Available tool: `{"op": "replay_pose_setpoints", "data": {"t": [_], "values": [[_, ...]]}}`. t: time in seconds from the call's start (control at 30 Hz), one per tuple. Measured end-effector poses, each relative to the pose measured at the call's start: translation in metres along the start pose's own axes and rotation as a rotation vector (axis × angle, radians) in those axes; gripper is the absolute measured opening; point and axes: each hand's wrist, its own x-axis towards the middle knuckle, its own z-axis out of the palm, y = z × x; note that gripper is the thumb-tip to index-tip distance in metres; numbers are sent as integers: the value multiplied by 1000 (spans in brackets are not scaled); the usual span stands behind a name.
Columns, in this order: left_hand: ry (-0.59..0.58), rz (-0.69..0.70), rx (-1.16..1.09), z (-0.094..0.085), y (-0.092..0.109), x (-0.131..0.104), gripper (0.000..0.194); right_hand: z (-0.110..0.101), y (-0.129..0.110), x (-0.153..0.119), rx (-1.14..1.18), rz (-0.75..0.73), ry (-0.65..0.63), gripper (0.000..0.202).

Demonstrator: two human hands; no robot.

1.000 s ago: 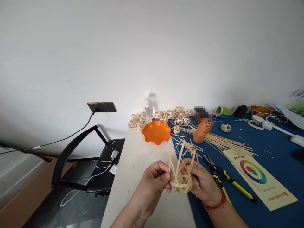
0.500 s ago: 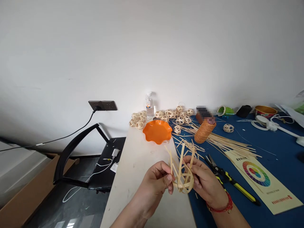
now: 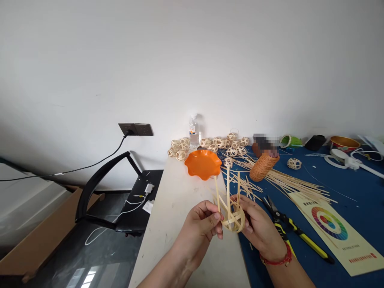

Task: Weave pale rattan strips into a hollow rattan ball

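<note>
A partly woven ball of pale flat strips (image 3: 235,220) is held between my two hands, several loose strip ends standing upright from it. My left hand (image 3: 206,222) pinches a strip at the ball's left side between thumb and fingers. On the right side, my right hand (image 3: 258,224), with a red bracelet at its wrist, has its fingers closed round the weave; its fingertips are partly hidden behind the strips. Beyond the hands lies an orange wavy-edged plate (image 3: 203,164). Loose strips (image 3: 295,183) are spread over the blue surface.
Several finished woven balls (image 3: 220,143) and a water bottle (image 3: 194,132) stand by the wall. Black-and-yellow shears (image 3: 306,239), a colour-wheel card (image 3: 333,228) and an orange cord-wrapped cylinder (image 3: 264,167) are at right. A black chair (image 3: 141,216) stands left of the table.
The view has shifted slightly, so the surroundings sit further right. The half-woven ball has turned and tilted a little between my hands, its upright strips now further apart. Both hands keep their hold.
</note>
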Motion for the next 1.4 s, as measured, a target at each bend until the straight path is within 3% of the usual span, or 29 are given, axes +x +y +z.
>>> {"op": "replay_pose_setpoints", "data": {"t": [0.1,0.27,0.5,0.73,0.97,1.2,1.4], "values": [[41,4,-43,1,1,1,27,2,3,-1,-71,-91,87,35],[137,-10,-155,-1,1,6,22,10,17,-13,-404,-471,391,34],[301,-50,-330,-3,3,10,8,19,43,-20,-894,-828,431,51],[340,-40,-433,-3,7,8,9,29,45,-16,-1018,-916,469,47],[306,-81,-515,-1,9,9,11,30,42,-14,-963,-881,458,41],[173,-134,-509,-6,6,10,7,26,38,-20,-841,-956,284,36],[70,-138,-474,-11,0,12,17,25,29,-30,-776,-936,252,26]]}}
